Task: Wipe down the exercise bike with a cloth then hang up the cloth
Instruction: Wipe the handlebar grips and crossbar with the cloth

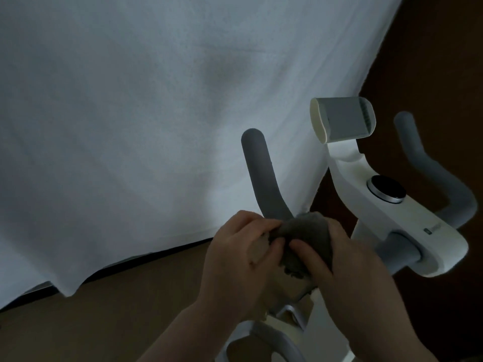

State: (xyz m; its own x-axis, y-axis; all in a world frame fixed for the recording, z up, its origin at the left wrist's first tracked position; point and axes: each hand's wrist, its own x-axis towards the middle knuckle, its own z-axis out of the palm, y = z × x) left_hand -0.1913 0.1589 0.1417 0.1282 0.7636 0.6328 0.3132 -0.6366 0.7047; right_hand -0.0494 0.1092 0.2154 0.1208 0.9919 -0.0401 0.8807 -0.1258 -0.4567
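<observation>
A white exercise bike (pixel 371 205) fills the right side, with grey padded handlebars, a round black knob (pixel 388 190) and a device holder (pixel 342 120) on top. A bunched grey cloth (pixel 305 236) sits at the base of the left handlebar (pixel 261 176). My left hand (pixel 240 259) and my right hand (pixel 347 262) both grip the cloth from either side, fingers curled into it. The cloth presses against the bar's lower end, which is hidden beneath it.
A large white sheet (pixel 143 126) hangs behind the bike, its hem just above the brown floor (pixel 104 322). The right handlebar (pixel 441 178) rises at the far right against dark brown panelling. Part of the bike frame shows below my wrists.
</observation>
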